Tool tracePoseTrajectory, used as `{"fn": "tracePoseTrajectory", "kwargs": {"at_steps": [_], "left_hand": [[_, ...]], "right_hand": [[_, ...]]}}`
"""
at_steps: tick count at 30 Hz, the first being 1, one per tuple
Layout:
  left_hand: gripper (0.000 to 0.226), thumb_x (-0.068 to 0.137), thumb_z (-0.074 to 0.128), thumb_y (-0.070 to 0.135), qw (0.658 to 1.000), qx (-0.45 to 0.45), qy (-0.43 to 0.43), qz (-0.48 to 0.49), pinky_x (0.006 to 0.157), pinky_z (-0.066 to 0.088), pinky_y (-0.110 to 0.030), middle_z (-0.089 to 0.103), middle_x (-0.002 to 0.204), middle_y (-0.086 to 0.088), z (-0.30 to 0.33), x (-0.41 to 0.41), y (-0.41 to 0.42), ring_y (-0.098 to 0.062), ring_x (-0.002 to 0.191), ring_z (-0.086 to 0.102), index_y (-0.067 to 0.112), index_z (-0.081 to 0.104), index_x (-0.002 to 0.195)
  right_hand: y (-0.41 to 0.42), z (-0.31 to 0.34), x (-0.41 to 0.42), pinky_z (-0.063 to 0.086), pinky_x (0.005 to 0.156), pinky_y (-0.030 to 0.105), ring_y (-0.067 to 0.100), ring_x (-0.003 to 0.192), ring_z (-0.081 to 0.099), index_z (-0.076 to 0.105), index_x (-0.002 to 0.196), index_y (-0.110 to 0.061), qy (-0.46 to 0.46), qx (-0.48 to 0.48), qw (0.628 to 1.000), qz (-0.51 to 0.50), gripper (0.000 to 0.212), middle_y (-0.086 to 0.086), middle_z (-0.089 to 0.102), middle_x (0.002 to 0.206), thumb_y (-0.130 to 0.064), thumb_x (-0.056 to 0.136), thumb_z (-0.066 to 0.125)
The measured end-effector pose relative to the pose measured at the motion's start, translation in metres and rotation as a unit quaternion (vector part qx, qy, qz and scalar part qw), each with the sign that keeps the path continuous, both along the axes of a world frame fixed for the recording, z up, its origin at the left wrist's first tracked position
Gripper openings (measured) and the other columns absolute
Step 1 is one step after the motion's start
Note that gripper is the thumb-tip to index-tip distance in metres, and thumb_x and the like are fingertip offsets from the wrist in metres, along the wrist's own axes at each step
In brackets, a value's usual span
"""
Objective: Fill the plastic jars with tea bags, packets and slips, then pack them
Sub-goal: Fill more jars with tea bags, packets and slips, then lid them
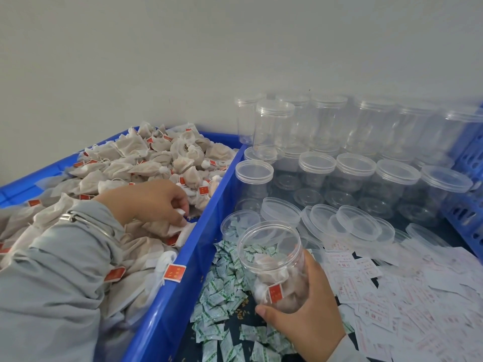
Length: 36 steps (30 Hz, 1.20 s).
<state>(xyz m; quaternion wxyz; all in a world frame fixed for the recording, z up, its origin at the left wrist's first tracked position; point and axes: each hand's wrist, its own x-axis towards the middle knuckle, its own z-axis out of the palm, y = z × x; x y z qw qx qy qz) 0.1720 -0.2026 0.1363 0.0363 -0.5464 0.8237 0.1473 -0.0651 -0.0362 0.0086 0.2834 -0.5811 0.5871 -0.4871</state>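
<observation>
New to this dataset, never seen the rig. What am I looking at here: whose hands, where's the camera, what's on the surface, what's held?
There is no robot: a person works bare-handed, and the single picture comes from a camera worn on their head, looking forward and down.

The left hand reaches into a blue crate heaped with tea bags and pinches one. The right hand has its grip round an open plastic jar, tilted, lidless, with a few tea bags already inside.

Beside the crate lie small green-and-white packets, white slips with red print, loose clear lids, and behind them stacked empty lidded jars.
</observation>
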Motion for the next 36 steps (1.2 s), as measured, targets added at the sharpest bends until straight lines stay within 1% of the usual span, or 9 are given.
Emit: {"fn": "tracePoseTrajectory", "kwargs": {"at_steps": [3, 5, 9, 16, 21, 24, 27, 32, 36], "left_hand": [[0.007, 0.082, 0.070, 0.028, 0.997, -0.051, 0.058, 0.027, 0.064, 0.038, -0.019, 0.061, 0.086, 0.012, 0.002, 0.002, -0.003, -0.004, 0.079, 0.055, 0.031, 0.066, 0.088], [0.006, 0.086, 0.066, 0.028, 0.990, -0.091, 0.095, 0.049, 0.067, 0.039, -0.019, 0.065, 0.092, 0.005, 0.003, 0.004, -0.005, -0.010, 0.084, 0.057, 0.029, 0.068, 0.091], [0.009, 0.089, 0.062, 0.027, 0.962, -0.140, 0.207, 0.110, 0.053, 0.038, -0.020, 0.063, 0.073, 0.005, 0.006, 0.001, -0.006, -0.008, 0.057, 0.052, 0.024, 0.070, 0.089], [0.012, 0.089, 0.061, 0.022, 0.875, -0.027, 0.467, 0.122, 0.056, 0.049, -0.017, 0.065, 0.064, 0.008, 0.010, -0.022, 0.011, -0.003, 0.055, 0.057, 0.023, 0.070, 0.082], [0.020, 0.083, 0.067, 0.023, 0.901, -0.035, 0.432, 0.021, 0.043, 0.039, -0.010, 0.063, 0.059, 0.015, 0.011, -0.051, 0.038, -0.001, 0.046, 0.046, 0.040, 0.070, 0.073], [0.007, 0.071, 0.072, 0.039, 0.902, -0.034, 0.429, -0.047, 0.056, 0.042, -0.005, 0.066, 0.069, 0.012, 0.014, -0.063, 0.056, 0.003, 0.057, 0.053, 0.045, 0.069, 0.073], [0.026, 0.056, 0.066, 0.056, 0.900, 0.011, 0.425, -0.101, 0.074, 0.050, -0.016, 0.070, 0.081, 0.009, 0.010, -0.072, 0.070, -0.009, 0.073, 0.062, 0.043, 0.070, 0.079], [0.005, 0.078, 0.073, 0.035, 0.938, 0.030, 0.315, -0.144, 0.063, 0.045, -0.008, 0.066, 0.075, 0.023, -0.005, -0.085, 0.083, 0.005, 0.065, 0.060, 0.037, 0.068, 0.079], [0.016, 0.087, 0.065, 0.018, 0.935, 0.084, 0.307, -0.158, 0.058, 0.044, -0.005, 0.064, 0.067, 0.026, -0.012, -0.091, 0.089, 0.006, 0.060, 0.061, 0.032, 0.064, 0.078]], "right_hand": [[0.001, 0.000, 0.001, 0.040, 0.105, 0.033, 0.000, 0.126, 0.044, 0.035, 0.129, -0.051, -0.008, -0.003, 1.000, -0.011, 0.107, -0.020, 0.046, 0.135, -0.038, 0.041, 0.094], [0.001, 0.000, 0.000, 0.041, 0.104, 0.033, -0.002, 0.125, 0.044, 0.036, 0.130, -0.051, -0.013, 0.004, 1.000, -0.010, 0.112, -0.021, 0.046, 0.135, -0.066, 0.030, 0.085], [0.000, -0.003, -0.001, 0.036, 0.107, 0.021, -0.009, 0.127, 0.037, 0.030, 0.138, -0.044, -0.012, 0.010, 1.000, 0.002, 0.121, -0.025, 0.038, 0.139, -0.086, 0.030, 0.064], [-0.001, -0.004, 0.000, 0.039, 0.108, 0.043, 0.006, 0.132, 0.040, 0.024, 0.138, -0.046, -0.007, 0.038, 0.999, 0.025, 0.116, -0.018, 0.040, 0.141, -0.060, 0.038, 0.082], [-0.002, -0.006, 0.000, 0.041, 0.106, 0.044, 0.007, 0.133, 0.039, 0.024, 0.139, -0.046, -0.026, 0.044, 0.998, 0.029, 0.121, -0.020, 0.037, 0.142, -0.060, 0.036, 0.086], [-0.002, -0.007, -0.001, 0.045, 0.101, 0.044, 0.007, 0.130, 0.042, 0.028, 0.141, -0.041, -0.025, 0.036, 0.999, 0.015, 0.119, -0.018, 0.041, 0.138, -0.053, 0.039, 0.087], [-0.003, -0.008, 0.001, 0.046, 0.099, 0.046, 0.010, 0.129, 0.044, 0.030, 0.140, -0.041, -0.021, 0.031, 0.999, 0.012, 0.115, -0.016, 0.043, 0.137, -0.049, 0.040, 0.088], [-0.003, -0.010, 0.001, 0.046, 0.099, 0.042, 0.010, 0.124, 0.048, 0.032, 0.136, -0.044, -0.005, 0.023, 1.000, -0.002, 0.109, -0.014, 0.047, 0.132, -0.047, 0.041, 0.086], [-0.006, -0.006, 0.002, 0.047, 0.097, 0.041, 0.017, 0.119, 0.053, 0.038, 0.137, -0.029, 0.000, 0.015, 1.000, 0.006, 0.105, -0.001, 0.052, 0.128, -0.038, 0.044, 0.085]]}}
